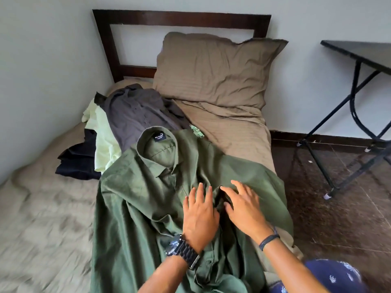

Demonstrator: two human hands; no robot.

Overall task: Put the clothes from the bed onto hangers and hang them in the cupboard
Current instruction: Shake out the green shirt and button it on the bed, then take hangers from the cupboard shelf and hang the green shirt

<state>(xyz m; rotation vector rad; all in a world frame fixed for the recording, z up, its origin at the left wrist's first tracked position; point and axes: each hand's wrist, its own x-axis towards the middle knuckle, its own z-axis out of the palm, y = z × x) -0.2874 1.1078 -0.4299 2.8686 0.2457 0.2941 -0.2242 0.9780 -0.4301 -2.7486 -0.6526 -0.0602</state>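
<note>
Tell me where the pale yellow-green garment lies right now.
In the head view the pale yellow-green garment lies left of centre on the bed, in the pile between the grey shirt and the black garment.

We record a home bedroom: bed (53, 208) with dark headboard (179, 17), pillow (213, 68) (brown cover), folding table (359, 53) alongside.

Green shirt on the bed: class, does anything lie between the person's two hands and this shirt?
Nothing visible does. The left hand and the right hand both rest flat on the green shirt, either side of its front opening. No hanger or cupboard is in view, so the way there cannot be judged.
</note>
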